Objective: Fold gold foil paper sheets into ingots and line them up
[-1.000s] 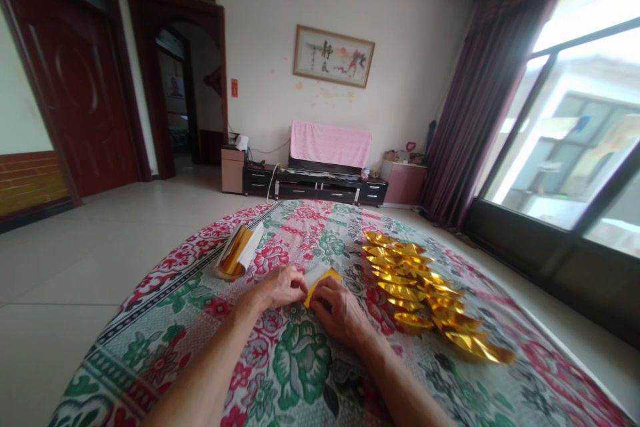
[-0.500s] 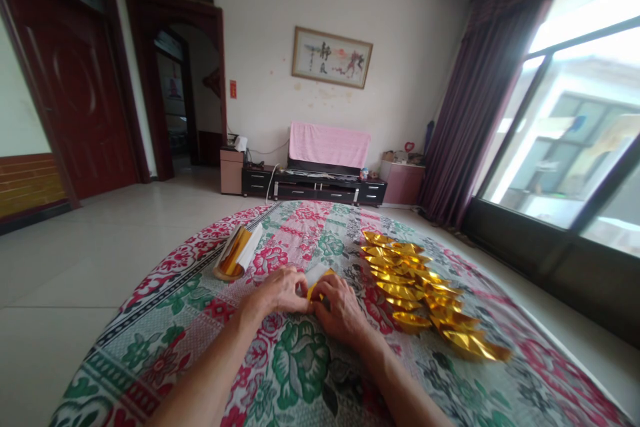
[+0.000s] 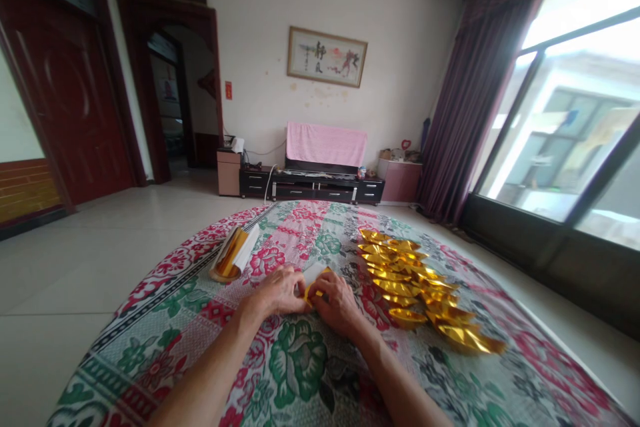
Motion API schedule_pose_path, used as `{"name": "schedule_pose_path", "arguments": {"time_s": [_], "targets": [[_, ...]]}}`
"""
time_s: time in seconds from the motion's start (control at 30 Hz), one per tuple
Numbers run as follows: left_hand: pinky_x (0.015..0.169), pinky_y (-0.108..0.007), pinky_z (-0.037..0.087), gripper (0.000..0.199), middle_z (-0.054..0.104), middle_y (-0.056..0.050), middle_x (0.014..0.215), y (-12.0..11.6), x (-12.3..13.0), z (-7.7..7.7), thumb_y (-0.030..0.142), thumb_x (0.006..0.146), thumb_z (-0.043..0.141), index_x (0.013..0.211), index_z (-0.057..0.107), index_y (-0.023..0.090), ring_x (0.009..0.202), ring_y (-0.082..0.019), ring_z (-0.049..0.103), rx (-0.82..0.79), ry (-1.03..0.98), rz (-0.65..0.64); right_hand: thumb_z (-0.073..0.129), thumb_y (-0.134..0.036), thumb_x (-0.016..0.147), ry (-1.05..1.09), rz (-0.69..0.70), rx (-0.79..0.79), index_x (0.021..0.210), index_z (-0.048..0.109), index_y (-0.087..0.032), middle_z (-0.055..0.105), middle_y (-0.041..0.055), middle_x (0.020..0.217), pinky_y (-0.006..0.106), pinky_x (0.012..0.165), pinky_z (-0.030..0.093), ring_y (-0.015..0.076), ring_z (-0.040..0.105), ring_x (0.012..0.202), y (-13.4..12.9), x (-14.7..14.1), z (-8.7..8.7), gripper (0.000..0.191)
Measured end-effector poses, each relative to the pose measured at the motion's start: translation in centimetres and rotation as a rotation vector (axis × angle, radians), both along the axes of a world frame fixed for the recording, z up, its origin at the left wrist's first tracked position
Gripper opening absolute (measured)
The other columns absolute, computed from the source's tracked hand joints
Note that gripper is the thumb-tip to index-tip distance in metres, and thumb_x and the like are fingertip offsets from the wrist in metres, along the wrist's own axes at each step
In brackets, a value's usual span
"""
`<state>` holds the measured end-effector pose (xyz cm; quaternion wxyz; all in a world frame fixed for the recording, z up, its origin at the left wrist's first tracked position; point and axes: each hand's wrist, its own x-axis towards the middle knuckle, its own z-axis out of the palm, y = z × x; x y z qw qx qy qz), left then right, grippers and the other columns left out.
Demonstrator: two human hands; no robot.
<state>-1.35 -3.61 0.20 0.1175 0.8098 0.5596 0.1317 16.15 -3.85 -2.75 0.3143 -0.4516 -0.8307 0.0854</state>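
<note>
A sheet of gold foil paper [image 3: 315, 273], its pale back side showing, lies between my two hands at the middle of the table. My left hand [image 3: 284, 290] pinches its near left edge, thumb and fingers together. Curled over the right side of the same sheet is my right hand [image 3: 334, 299], its fingers pressing a gold fold. Right of my hands, several folded gold paper ingots [image 3: 405, 280] stand in overlapping rows. A curled stack of gold paper sheets [image 3: 234, 253] lies to the left, white backs outward.
A flowered cloth [image 3: 300, 360] covers the round table. Beyond it stands a black TV cabinet [image 3: 320, 191] with a pink cloth [image 3: 326, 143] over the screen. A window with a purple curtain [image 3: 450, 93] is on the right, and a red door [image 3: 65, 87] on the left.
My fingers have shifted slightly on the gold sheet, and more of its gold fold shows between them. The view has turned a little; the ingots and the stack stay put.
</note>
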Motion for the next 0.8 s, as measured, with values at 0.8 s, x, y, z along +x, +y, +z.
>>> {"name": "schedule_pose_path", "arguments": {"time_s": [0.8], "targets": [[0.064,-0.020,0.043,0.035,0.056,0.000,0.091,0.8,-1.8,-0.8,0.035,0.054,0.066,0.087,0.067,0.024,0.078,-0.014,0.056,-0.149,-0.171,-0.082,0.039,0.005,0.060,0.121,0.285,0.101,0.095,0.058,-0.019,0.056,0.0054,0.103,0.031,0.089,0.039,0.0158,0.051,0.099,0.1,1.0,-0.3,0.046]]}}
